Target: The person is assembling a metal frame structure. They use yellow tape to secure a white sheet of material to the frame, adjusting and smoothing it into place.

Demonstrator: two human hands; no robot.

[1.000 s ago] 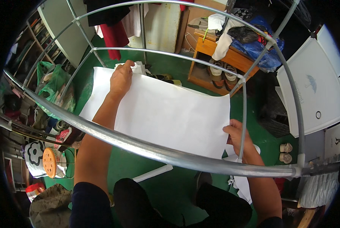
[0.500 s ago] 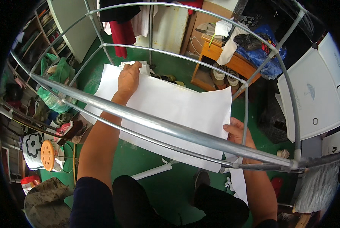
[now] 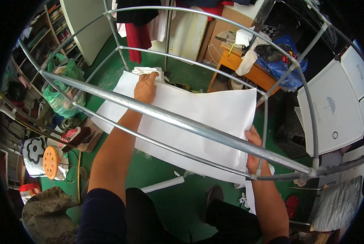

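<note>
One head-worn fisheye looks forward and down on the left hand point(image 3: 145, 88) and right hand point(image 3: 254, 137) from nearby.

Grey lettering point(image 3: 321, 117) and an umbrella emblem point(image 3: 331, 104) on a white panel point(image 3: 341, 118)

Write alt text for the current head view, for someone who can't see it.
A person's left hand holds the far edge of a large white sheet and the right hand its right edge, above a green floor. Curved metal tubing crosses in front of it. Beyond are hanging clothes and a wooden cabinet.
</note>
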